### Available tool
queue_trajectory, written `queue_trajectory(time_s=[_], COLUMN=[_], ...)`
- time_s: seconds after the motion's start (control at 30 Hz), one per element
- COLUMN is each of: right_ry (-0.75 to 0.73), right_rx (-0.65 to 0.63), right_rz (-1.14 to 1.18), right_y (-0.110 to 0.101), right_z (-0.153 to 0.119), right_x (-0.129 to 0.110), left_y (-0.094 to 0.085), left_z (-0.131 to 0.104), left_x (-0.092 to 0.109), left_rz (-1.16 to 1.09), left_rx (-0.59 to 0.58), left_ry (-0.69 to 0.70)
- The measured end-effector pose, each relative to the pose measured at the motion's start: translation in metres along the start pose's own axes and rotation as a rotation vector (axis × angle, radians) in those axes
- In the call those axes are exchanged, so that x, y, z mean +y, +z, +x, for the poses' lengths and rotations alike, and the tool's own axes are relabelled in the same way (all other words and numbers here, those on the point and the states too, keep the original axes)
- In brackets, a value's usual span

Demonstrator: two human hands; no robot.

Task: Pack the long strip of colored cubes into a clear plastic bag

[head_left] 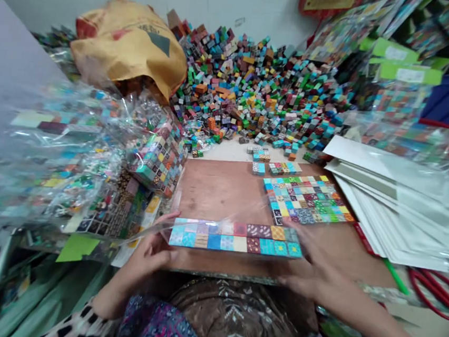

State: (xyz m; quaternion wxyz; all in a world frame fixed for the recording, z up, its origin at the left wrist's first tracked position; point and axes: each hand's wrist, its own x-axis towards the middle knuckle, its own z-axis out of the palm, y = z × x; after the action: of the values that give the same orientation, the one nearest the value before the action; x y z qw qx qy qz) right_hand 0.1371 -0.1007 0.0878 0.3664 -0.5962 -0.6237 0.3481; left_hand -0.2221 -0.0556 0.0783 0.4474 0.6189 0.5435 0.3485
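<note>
A long block of small patterned cubes (237, 237), two rows showing on its near side, is at the front of the brown board (218, 189). My left hand (150, 254) grips its left end, with the thumb in front and fingers behind. At the right end, my right hand (311, 275) holds it the same way, slightly blurred. Clear plastic film seems to lie around the block and trails off to the left. Beyond my right hand, a flat slab of similar cubes (309, 200) rests on the board, with a short row of cubes (284, 168) behind it.
Loose cubes (248, 86) form a big heap against the wall, beside a yellow sack (129, 37). Plastic-wrapped cube packs (160, 157) crowd the left. On the right are white card sheets (395, 206), red-handled scissors (434, 295) and a green pen (395, 276).
</note>
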Motion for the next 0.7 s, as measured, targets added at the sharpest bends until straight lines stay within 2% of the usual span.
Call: queue_trajectory(time_s=[0.1,0.23,0.33,0.43,0.53,0.7], right_ry=[0.025,0.100,0.123,0.107,0.129,0.197], right_rx=[-0.001,0.084,0.098,0.055,0.027,0.086], right_rz=[0.143,0.400,0.447,0.457,0.484,0.514], right_y=[0.016,0.037,0.040,0.039,0.041,0.054], right_z=[0.000,0.004,0.006,0.005,0.004,0.001], right_x=[-0.021,-0.033,-0.030,-0.022,-0.016,-0.010], left_y=[0.004,0.021,0.033,0.040,0.041,0.042], left_z=[-0.004,0.004,0.011,0.013,0.011,0.007], left_x=[0.023,0.035,0.034,0.032,0.029,0.021], left_rz=[-0.165,-0.233,-0.359,-0.433,-0.407,-0.345], left_rx=[-0.050,0.024,0.098,0.134,0.147,0.120], left_ry=[0.106,0.154,0.172,0.176,0.174,0.167])
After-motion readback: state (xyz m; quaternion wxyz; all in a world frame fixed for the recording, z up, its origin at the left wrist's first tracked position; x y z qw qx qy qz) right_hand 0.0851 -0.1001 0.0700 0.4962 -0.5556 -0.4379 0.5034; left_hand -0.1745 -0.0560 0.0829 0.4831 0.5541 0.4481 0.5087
